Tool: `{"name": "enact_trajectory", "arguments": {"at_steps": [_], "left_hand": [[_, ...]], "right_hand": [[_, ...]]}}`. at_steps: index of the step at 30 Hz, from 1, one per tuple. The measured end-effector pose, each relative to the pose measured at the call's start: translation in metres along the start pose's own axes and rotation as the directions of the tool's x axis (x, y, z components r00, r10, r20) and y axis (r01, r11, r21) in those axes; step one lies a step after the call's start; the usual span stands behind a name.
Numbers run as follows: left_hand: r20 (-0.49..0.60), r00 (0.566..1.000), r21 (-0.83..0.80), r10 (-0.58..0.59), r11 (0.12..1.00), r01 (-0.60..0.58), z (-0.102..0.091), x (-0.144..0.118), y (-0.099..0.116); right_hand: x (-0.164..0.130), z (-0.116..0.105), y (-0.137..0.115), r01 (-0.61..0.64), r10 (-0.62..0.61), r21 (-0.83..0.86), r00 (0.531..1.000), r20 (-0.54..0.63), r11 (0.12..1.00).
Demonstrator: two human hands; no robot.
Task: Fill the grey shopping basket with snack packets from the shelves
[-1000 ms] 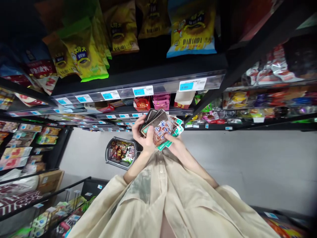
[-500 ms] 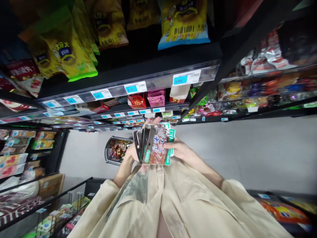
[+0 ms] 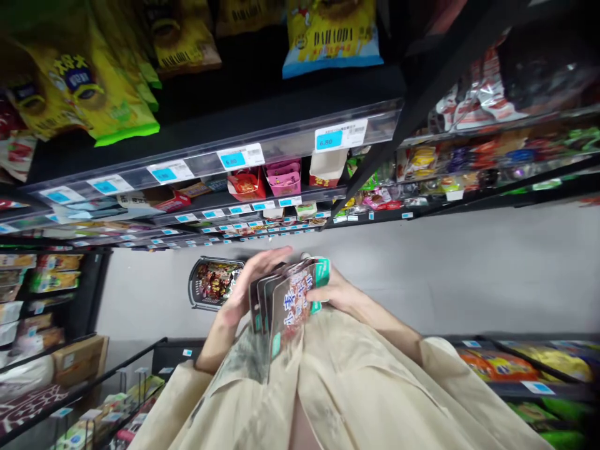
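Close to my body I hold a fanned stack of flat snack packets (image 3: 293, 303), brown with green corners, a picture of food and blue-and-white lettering. My right hand (image 3: 334, 290) grips the stack at its right side, thumb on the front packet and the other fingers hidden behind. My left hand (image 3: 250, 278) is beside the stack's left and far edges, its fingers stretched out along them; whether the palm touches the packets I cannot tell. Below and left of the hands, a dark shopping basket (image 3: 191, 284) full of packaged goods stands on the floor.
A tall black shelf (image 3: 225, 112) with yellow snack bags (image 3: 332, 37) and price tags rises in front of me. More packaged sweets (image 3: 422, 161) fill the shelf at right. Low racks stand behind at both sides, with a cardboard box (image 3: 79, 362) at left. Grey floor (image 3: 469, 269) shows between.
My left hand has moved from holding the packets' left side to lying stretched along their edge. The stack has tilted and dropped slightly toward my body. The view has shifted a little.
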State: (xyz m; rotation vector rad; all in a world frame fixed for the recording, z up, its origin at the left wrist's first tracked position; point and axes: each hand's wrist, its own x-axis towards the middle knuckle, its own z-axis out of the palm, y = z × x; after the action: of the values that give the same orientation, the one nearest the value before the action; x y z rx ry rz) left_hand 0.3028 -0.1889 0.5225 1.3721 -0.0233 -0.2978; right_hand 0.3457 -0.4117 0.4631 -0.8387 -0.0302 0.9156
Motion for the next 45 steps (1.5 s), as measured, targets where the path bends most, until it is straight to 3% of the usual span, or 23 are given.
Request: {"name": "enact_trajectory", "arguments": {"at_steps": [3,5,9,11,16,19,22,25,27,29,31,33,35,37,41,45], "left_hand": [[-0.054,0.999,0.007,-0.007,1.0,0.008,0.012,-0.014,0.014],[-0.104,0.993,0.084,-0.059,0.994,0.068,0.02,-0.018,0.014],[-0.269,0.962,0.217,-0.054,0.969,0.115,0.027,-0.017,-0.005],[-0.326,0.945,0.255,-0.027,0.96,0.116,0.026,-0.016,-0.014],[-0.345,0.935,0.162,-0.084,0.976,0.147,0.021,-0.021,-0.026],[-0.334,0.935,0.045,-0.122,0.988,0.145,0.016,-0.02,-0.038],[-0.399,0.915,0.152,-0.057,0.98,0.127,0.006,-0.014,-0.048],[-0.423,0.905,0.294,0.04,0.951,0.096,-0.012,-0.009,-0.048],[-0.383,0.922,0.359,0.065,0.929,0.083,-0.028,-0.009,-0.04],[-0.283,0.957,0.425,0.059,0.902,0.07,-0.044,-0.008,-0.028],[-0.157,0.987,0.494,0.039,0.868,0.044,-0.06,-0.002,-0.015],[-0.043,0.999,0.559,0.018,0.829,0.009,-0.075,0.009,-0.005],[0.041,0.999,0.617,0.01,0.786,-0.033,-0.089,0.024,0.001],[0.093,0.995,0.668,0.034,0.739,-0.088,-0.103,0.039,0.002],[0.134,0.986,0.728,0.099,0.665,-0.166,-0.129,0.055,-0.004],[0.157,0.982,0.64,0.105,0.747,-0.182,-0.164,0.071,-0.003]], "right_hand": [[-0.005,-0.002,-0.006,0.084,-0.126,-0.284,0.983,-0.135,0.955],[-0.008,-0.003,-0.01,0.086,-0.148,-0.389,0.98,-0.133,0.917],[-0.005,-0.008,-0.015,-0.052,0.035,-0.336,0.998,-0.056,0.941],[-0.002,-0.011,-0.015,-0.08,0.058,-0.337,0.995,-0.075,0.938],[0.0,-0.012,-0.006,-0.034,-0.064,-0.49,0.981,-0.183,0.871],[0.004,-0.007,0.008,-0.013,-0.203,-0.588,0.932,-0.3,0.809],[0.015,-0.005,0.022,0.004,-0.265,-0.619,0.906,-0.33,0.786],[0.028,-0.011,0.013,-0.001,-0.207,-0.632,0.944,-0.256,0.775],[0.037,-0.017,-0.013,-0.027,-0.07,-0.665,0.99,-0.12,0.746],[0.049,-0.018,-0.046,-0.065,0.153,-0.698,0.986,0.064,0.714],[0.066,-0.01,-0.074,-0.147,0.388,-0.715,0.902,0.187,0.684],[0.086,0.004,-0.084,-0.225,0.516,-0.75,0.838,0.176,0.622],[0.105,0.019,-0.077,-0.277,0.512,-0.795,0.858,0.049,0.539],[0.12,0.031,-0.058,-0.334,0.426,-0.8,0.898,-0.11,0.498],[0.128,0.041,-0.01,-0.406,0.292,-0.643,0.914,-0.282,0.649],[0.124,0.039,0.031,-0.305,0.112,-0.582,0.932,-0.344,0.754]]}}
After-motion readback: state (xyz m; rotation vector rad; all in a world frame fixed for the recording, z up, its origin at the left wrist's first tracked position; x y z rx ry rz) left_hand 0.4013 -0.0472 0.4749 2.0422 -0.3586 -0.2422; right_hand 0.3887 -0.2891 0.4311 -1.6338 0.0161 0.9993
